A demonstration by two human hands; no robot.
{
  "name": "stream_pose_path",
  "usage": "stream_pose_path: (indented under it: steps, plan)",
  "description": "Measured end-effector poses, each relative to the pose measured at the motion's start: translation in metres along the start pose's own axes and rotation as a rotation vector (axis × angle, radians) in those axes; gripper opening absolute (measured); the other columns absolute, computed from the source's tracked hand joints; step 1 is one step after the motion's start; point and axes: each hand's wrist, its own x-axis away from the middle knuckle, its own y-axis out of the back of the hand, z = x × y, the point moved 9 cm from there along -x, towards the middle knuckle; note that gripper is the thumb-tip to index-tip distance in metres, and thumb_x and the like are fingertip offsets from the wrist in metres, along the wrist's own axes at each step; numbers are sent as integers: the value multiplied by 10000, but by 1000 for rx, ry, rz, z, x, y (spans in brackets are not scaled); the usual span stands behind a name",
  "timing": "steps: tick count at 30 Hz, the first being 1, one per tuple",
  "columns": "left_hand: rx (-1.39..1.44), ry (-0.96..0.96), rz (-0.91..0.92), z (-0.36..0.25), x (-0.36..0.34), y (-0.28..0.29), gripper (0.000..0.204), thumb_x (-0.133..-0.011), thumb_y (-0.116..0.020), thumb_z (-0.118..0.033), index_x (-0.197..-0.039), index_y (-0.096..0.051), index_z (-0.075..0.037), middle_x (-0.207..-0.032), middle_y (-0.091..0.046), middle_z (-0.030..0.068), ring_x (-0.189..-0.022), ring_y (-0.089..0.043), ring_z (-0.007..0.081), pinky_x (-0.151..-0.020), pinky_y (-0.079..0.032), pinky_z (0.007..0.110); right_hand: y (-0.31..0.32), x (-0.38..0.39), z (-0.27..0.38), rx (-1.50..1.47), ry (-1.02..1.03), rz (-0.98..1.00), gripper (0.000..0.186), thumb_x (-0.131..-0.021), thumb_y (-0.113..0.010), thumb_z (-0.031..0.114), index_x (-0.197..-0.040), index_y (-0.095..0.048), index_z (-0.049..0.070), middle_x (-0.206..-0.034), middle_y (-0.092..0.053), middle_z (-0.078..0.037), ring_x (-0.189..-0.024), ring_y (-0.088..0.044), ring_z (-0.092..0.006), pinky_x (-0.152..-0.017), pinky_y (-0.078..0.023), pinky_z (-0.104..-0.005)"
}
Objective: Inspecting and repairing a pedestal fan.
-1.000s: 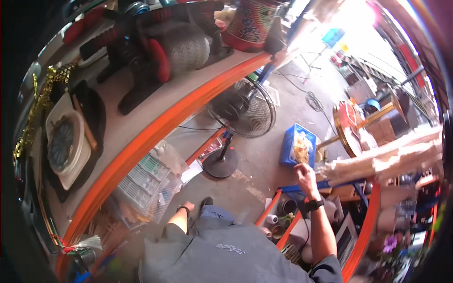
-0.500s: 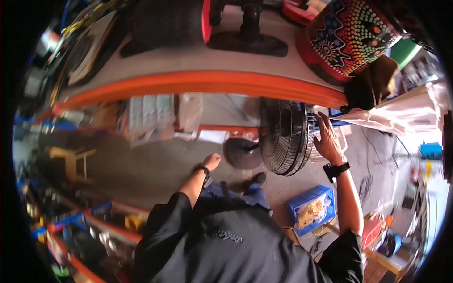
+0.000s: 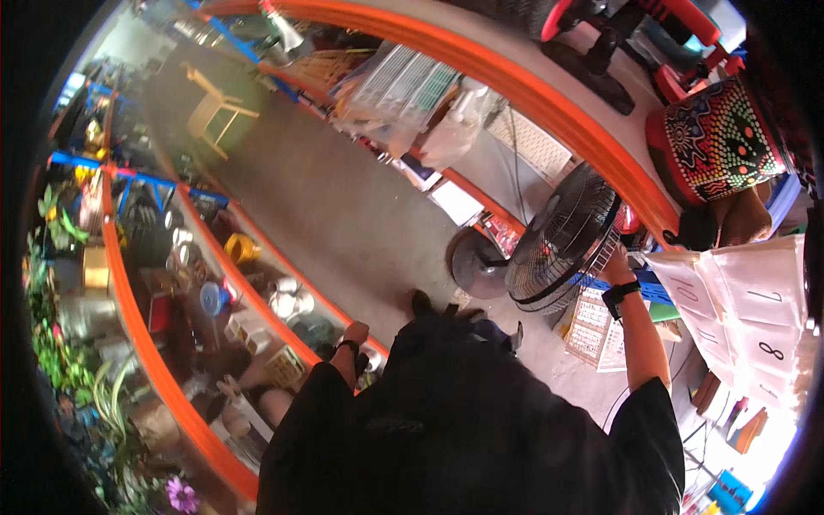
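A black standing fan (image 3: 558, 245) with a wire cage and a round base (image 3: 477, 263) stands right of the middle, by the long orange-edged shelf. My right hand (image 3: 616, 264) is at the back of its cage, with the fingers curled against the wires and partly hidden. A dark watch (image 3: 620, 297) is on that wrist. My left hand (image 3: 356, 333) hangs low beside the left-hand shelves, loosely closed with nothing visible in it. A dark band circles its wrist.
Orange shelf beams (image 3: 137, 343) run along the left, holding mixed goods and artificial plants (image 3: 69, 343). A wooden chair (image 3: 215, 112) stands far down the aisle. A dotted drum (image 3: 721, 142) sits on the right shelf. Pale numbered sheets (image 3: 738, 300) hang beside my right arm.
The view has swung round, bringing the left shelves closer in. My right hand, spread beside the fan before, now has its fingers curled at the cage. My left hand is lower, near the shelves.
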Motion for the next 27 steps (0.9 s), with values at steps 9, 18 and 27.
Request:
stream_pose_path:
  steps: [9, 18, 27]
  plan:
    - [462, -49, -260, -126, 37, 0, 116, -873, -574, -150, -918, -625, -55, -982, -649, 198, -940, -664, 320, -738, -548, 450, -12, 55, 28, -83, 108, -98, 628, -686, -796, 473, -1230, -647, 195, -1271, -621, -34, -1295, -459, -278, -1084, -335, -507]
    - [1447, 509, -141, -160, 135, 28, 350, -922, -530, -305, -1013, -628, 19, -898, -664, 129, -769, -665, 214, -718, -541, 364, 134, 28, 124, -406, 216, -227, 678, -584, -848, 348, -1142, -588, 65, -1000, -613, -169, -901, -605, -373, -767, -504, -470]
    - [490, 148, -166, -189, 154, -67, 187, -781, -669, -196, -892, -660, -46, -927, -689, 166, -926, -666, 339, -798, -524, 498, 138, 58, 132, -386, 154, -246, 570, -590, -828, 270, -1072, -590, 81, -904, -605, -141, -881, -594, -354, -764, -502, -455]
